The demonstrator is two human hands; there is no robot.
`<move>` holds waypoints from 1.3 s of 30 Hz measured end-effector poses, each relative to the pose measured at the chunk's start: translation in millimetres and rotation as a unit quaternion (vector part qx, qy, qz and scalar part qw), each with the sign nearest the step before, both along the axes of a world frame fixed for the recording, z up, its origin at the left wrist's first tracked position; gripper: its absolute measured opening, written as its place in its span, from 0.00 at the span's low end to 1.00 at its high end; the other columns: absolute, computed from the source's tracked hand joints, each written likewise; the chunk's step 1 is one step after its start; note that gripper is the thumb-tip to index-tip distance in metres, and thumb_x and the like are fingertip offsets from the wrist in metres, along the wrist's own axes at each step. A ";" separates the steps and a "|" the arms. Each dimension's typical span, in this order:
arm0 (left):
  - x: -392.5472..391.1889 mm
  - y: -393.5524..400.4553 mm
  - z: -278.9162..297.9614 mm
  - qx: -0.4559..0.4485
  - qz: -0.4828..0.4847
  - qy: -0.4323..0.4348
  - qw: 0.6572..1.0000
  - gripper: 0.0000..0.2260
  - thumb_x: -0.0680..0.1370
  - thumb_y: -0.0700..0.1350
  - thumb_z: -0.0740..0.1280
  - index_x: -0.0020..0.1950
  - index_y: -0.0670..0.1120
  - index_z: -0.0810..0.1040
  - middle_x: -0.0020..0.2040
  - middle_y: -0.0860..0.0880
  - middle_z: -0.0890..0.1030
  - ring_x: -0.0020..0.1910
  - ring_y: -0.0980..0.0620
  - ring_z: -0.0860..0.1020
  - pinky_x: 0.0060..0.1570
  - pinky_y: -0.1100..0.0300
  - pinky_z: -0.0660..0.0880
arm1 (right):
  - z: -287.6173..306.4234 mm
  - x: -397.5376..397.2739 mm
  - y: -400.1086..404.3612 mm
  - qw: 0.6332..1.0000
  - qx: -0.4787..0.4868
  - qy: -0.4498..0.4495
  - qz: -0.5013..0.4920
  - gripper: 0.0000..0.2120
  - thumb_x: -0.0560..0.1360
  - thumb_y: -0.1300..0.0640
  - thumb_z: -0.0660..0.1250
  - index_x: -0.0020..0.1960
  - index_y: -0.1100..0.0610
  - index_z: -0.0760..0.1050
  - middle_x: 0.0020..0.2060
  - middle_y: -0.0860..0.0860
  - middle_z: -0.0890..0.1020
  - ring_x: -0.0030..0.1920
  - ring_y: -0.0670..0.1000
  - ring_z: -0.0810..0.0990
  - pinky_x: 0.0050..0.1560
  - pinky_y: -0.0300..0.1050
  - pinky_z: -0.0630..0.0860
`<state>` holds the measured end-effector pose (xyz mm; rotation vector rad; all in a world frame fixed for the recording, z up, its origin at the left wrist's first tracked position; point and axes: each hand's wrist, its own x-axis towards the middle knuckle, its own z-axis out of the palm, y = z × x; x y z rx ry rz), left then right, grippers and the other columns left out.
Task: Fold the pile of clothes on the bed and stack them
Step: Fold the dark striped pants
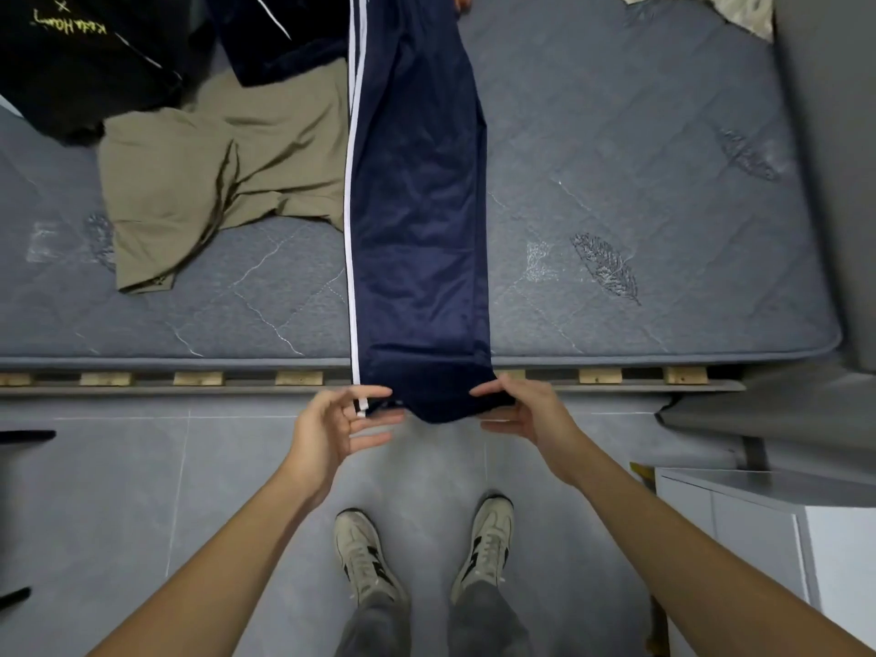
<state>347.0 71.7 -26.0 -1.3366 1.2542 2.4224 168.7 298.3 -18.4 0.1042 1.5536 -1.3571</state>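
Lengthwise across the bed (pixel 616 192) lie the navy track pants (pixel 419 206), legs stacked one on the other, a white stripe running down their left edge. Their near end hangs just past the mattress edge and the wooden slats (pixel 199 377), above the tiled floor (pixel 118 490). The left hand (pixel 332 426) is at the striped corner of that end; its thumb and one fingertip pinch the hem by the stripe, while the other fingers (pixel 374 441) stretch out loosely below the cloth. The right hand (pixel 519 410) grips the opposite corner, thumb on top and fingers curled beneath the fabric.

Left of the pants, a rumpled khaki garment (pixel 204 182) sprawls on the mattress, touching the striped edge. Beyond it, at the far left, a black garment with yellow lettering (pixel 71 54) lies partly over the khaki one, and another dark piece with thin white lines (pixel 279 35) sits beside the pants near the top. A pale patterned cloth (pixel 711 11) shows at the far right corner of the bed. Below, two light sneakers (pixel 488 542) stand on the tiles, and a white cabinet (pixel 758 528) sits at the right.
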 end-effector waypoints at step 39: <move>-554.6 -403.9 56.3 -0.082 0.057 0.128 0.987 0.25 0.86 0.54 0.51 0.81 0.45 0.60 0.67 0.40 0.81 0.66 0.42 0.81 0.69 0.43 0.75 | 53.0 -525.6 -442.2 0.988 -0.073 0.132 0.022 0.16 0.85 0.48 0.56 0.69 0.53 0.72 0.62 0.55 0.85 0.65 0.54 0.81 0.64 0.54 0.76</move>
